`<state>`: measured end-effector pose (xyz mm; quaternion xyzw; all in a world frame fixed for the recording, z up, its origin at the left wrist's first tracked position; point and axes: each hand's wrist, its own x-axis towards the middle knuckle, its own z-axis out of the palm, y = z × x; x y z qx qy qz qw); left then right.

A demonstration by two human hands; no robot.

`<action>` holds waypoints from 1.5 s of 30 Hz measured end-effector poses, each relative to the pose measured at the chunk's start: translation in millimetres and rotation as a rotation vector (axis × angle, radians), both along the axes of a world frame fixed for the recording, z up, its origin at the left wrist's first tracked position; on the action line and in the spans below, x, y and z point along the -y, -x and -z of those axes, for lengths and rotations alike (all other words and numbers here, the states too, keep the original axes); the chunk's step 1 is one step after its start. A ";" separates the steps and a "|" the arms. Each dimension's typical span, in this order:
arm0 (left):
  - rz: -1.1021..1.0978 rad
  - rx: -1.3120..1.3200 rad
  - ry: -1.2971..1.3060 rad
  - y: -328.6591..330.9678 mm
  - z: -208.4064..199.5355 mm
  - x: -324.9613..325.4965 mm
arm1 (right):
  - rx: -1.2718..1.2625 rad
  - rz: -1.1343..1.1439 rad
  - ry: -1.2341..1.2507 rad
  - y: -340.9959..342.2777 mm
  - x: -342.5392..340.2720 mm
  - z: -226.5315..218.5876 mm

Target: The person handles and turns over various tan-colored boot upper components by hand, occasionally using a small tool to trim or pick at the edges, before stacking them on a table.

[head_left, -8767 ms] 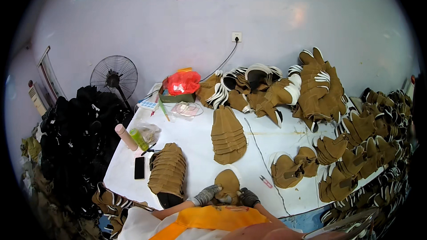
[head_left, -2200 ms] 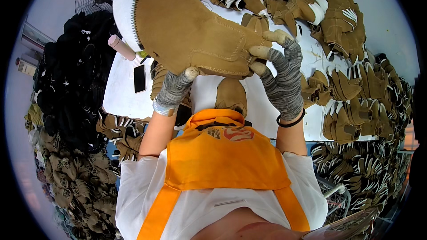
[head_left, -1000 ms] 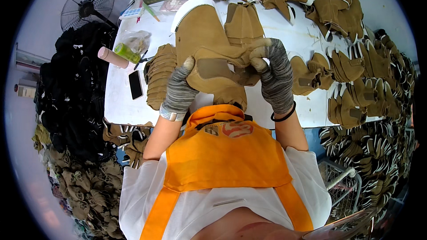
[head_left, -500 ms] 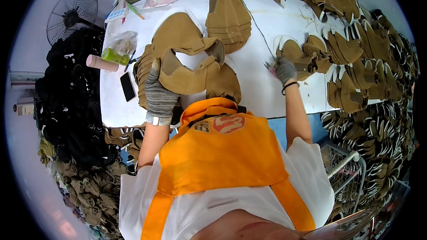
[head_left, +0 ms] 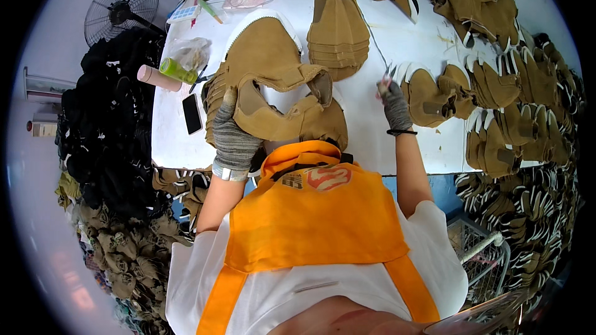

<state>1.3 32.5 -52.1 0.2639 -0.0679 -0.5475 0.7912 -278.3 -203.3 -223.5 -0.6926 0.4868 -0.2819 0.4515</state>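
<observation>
A: What's the big picture in front of you?

B: A white bench [head_left: 422, 49] runs across your view, ringed by heaps of tan shoe uppers [head_left: 496, 80] along its far edge and right side, so every piece sits within your reach. A black pile [head_left: 105, 130] lies off the bench to your left, beside a fan [head_left: 121, 3].

A: And what am I holding?

B: Your left hand [head_left: 234, 139], gloved in grey, has its fingers clamped on the near left edge of a tan suede upper [head_left: 273, 84]. You hold it raised over the bench just ahead of your orange apron [head_left: 316, 211], opening toward you, which looks like a way to keep its inside in view.

A: My right hand?

B: Your right hand [head_left: 395, 104] reaches out to the right, fingers pinched together on a small metal tool, likely snips [head_left: 386, 77], just beside a tan upper lying flat [head_left: 428, 96]. A thin thread [head_left: 375, 43] trails away across the bench.

A: Anything small nearby?

B: A dark phone [head_left: 192, 113], a pink roll [head_left: 154, 78] and a green bottle [head_left: 176, 71] lie at the left end, clear of the work.
</observation>
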 end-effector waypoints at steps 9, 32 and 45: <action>0.025 -0.029 0.029 8.9 -10.8 -1.7 | 0.626 -0.225 -0.083 -38.9 -74.8 -170.4; 0.116 0.064 0.027 13.5 -19.7 0.4 | -0.136 -0.542 1.205 -42.6 -74.9 -254.5; 0.143 0.122 0.015 19.7 -24.3 1.7 | 0.079 -0.519 1.120 -45.3 -71.9 -245.6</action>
